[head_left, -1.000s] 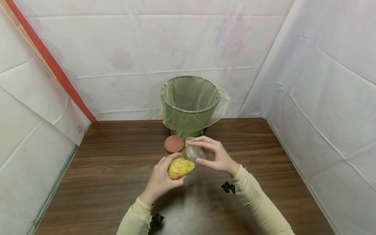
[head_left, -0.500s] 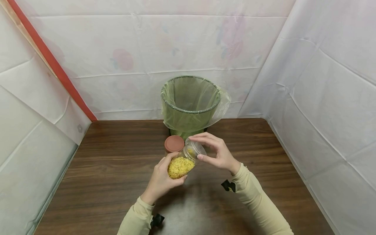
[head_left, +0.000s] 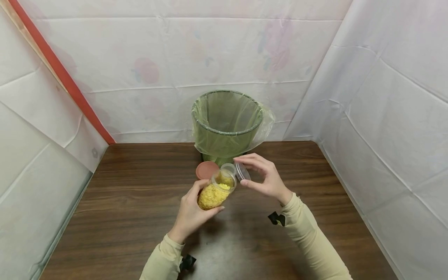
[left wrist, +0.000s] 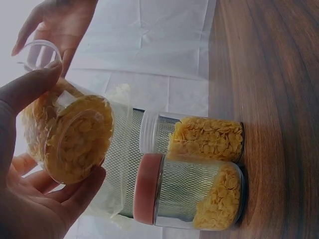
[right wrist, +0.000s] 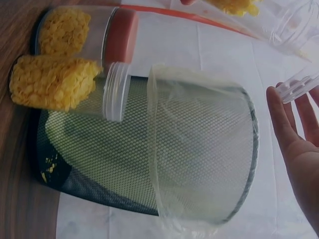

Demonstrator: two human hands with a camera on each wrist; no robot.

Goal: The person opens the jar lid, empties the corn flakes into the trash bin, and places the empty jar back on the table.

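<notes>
My left hand (head_left: 191, 212) grips a clear jar (head_left: 214, 195) of yellow flakes, tilted with its uncovered mouth toward the right and away from me. Thumb and fingers wrap the jar's sides, as the left wrist view also shows. Just right of the mouth, my right hand (head_left: 264, 177) pinches a clear lid (head_left: 242, 171) by its edge, held on its side and apart from the jar. Behind them on the table stand a jar with a pink lid (left wrist: 148, 189) and a smaller clear-lidded jar (left wrist: 204, 139), both holding yellow flakes.
A mesh waste bin (head_left: 224, 144) lined with a thin, pale-green bag stands at the table's back edge, right behind the standing jars. The brown wooden table (head_left: 140, 202) is bounded by white sheets (head_left: 395, 128) on the left, back and right.
The clear lid has come off the jar's mouth, and my right hand has carried it up and to the right. The jar in my left hand has turned slightly more upright.
</notes>
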